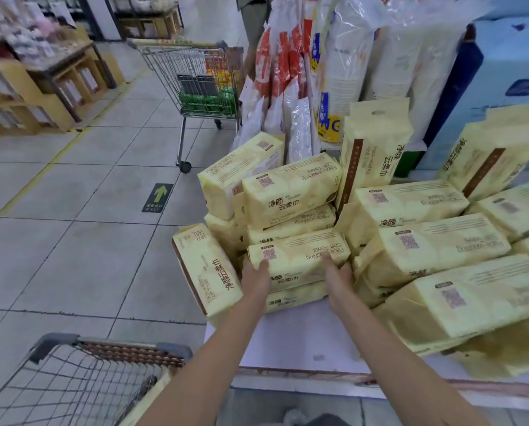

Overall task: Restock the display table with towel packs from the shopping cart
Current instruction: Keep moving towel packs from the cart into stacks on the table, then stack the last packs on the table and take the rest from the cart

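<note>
Bright, even overhead store light; shadows are faint. Plastic bags (pixel 364 41) glare white. Floor tiles (pixel 72 241) bend toward the edges. Far-left shelves (pixel 26 75) and the nearest towel packs (pixel 472 302) look blurred.

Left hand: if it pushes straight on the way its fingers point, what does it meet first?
The left hand already touches the front towel pack near its left end. Going on would likely push that pack against the stacked packs behind, though depth is unclear.
</note>
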A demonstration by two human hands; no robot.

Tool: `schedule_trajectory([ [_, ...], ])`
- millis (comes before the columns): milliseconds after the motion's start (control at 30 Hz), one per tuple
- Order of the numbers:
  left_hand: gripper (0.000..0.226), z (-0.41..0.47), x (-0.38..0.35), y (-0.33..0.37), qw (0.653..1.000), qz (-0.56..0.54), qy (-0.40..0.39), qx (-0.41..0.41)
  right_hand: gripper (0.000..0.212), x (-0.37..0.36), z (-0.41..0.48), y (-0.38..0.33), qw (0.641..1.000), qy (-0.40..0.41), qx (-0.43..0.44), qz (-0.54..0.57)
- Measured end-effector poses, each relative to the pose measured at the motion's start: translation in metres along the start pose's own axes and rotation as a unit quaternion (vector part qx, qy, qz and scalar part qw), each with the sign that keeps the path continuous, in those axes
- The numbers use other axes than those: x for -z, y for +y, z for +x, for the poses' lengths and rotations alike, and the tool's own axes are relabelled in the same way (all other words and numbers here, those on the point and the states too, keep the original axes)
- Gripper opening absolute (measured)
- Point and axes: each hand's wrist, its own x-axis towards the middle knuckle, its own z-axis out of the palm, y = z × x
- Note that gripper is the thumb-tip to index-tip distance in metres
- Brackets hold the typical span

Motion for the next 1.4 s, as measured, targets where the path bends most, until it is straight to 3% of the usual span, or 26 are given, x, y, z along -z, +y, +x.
schedule_trajectory([
  [233,0.048,-0.025,-0.006,-0.006,0.998,-0.058,-0.006,0.034,0.067,0.008,-0.013,0.011,0.999,-0.048,-0.006,-0.016],
  [400,0.027,-0.058,0.011,-0.023,0.998,-0.010,-0.064,0.013,0.030,0.022,-0.042,0.024,0.984,-0.147,0.020,-0.097],
  [467,0.022,-0.070,0.023,-0.037,0.996,0.034,-0.077,-0.013,0.039,0.028,-0.054,0.033,0.965,-0.199,0.050,-0.161],
  [667,0.032,-0.114,0.058,-0.090,0.996,0.080,0.016,-0.030,0.038,0.041,-0.074,0.064,0.860,-0.339,0.138,-0.357],
  [867,0.027,-0.175,0.090,-0.148,0.980,0.016,0.199,0.024,0.039,0.041,-0.088,0.090,0.715,-0.491,0.163,-0.469],
  [1000,0.024,-0.226,0.101,-0.184,0.933,-0.068,0.345,0.076,0.040,0.030,-0.110,0.111,0.623,-0.576,0.193,-0.493],
  [1133,0.026,-0.274,0.106,-0.214,0.880,-0.141,0.439,0.117,0.043,0.004,-0.152,0.128,0.535,-0.648,0.218,-0.497],
  [1300,0.021,-0.305,0.119,-0.233,0.811,-0.209,0.530,0.132,0.042,-0.036,-0.201,0.149,0.449,-0.710,0.252,-0.481],
  [1400,0.021,-0.306,0.141,-0.233,0.791,-0.235,0.552,0.120,0.041,-0.063,-0.223,0.161,0.434,-0.719,0.254,-0.480],
])
